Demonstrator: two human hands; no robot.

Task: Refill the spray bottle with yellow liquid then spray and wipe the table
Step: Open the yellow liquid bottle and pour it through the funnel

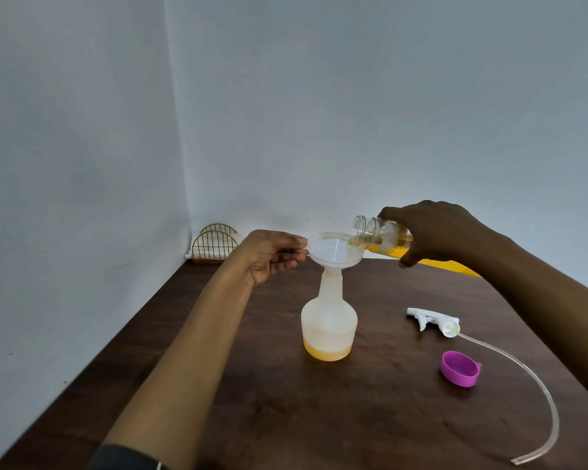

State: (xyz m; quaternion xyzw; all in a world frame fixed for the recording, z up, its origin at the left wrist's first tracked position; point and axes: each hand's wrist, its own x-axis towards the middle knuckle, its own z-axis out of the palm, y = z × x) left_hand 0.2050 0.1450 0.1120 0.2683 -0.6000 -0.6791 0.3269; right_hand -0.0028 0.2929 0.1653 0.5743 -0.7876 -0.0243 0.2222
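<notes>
On the dark wooden table [286,401], your left hand [272,256] pinches the rim of the white plastic funnel [333,252] seated in the translucent spray bottle [329,320] at centre frame. Right of it, your right hand [435,232] grips the clear yellow-liquid bottle [381,237], lying near-level, mouth over the funnel's right edge.

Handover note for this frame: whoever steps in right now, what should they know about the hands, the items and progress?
Left hand pinches the rim of the funnel, which sits in the neck of the spray bottle, upright on the table.
Right hand holds the refill bottle tipped, mouth over the funnel.
Done: spray head with its tube is off, lying right of the spray bottle; purple cap lies nearer. A shallow layer of yellow liquid is in.
Left: finish pouring, remove funnel, refit spray head, spray and wipe.
</notes>
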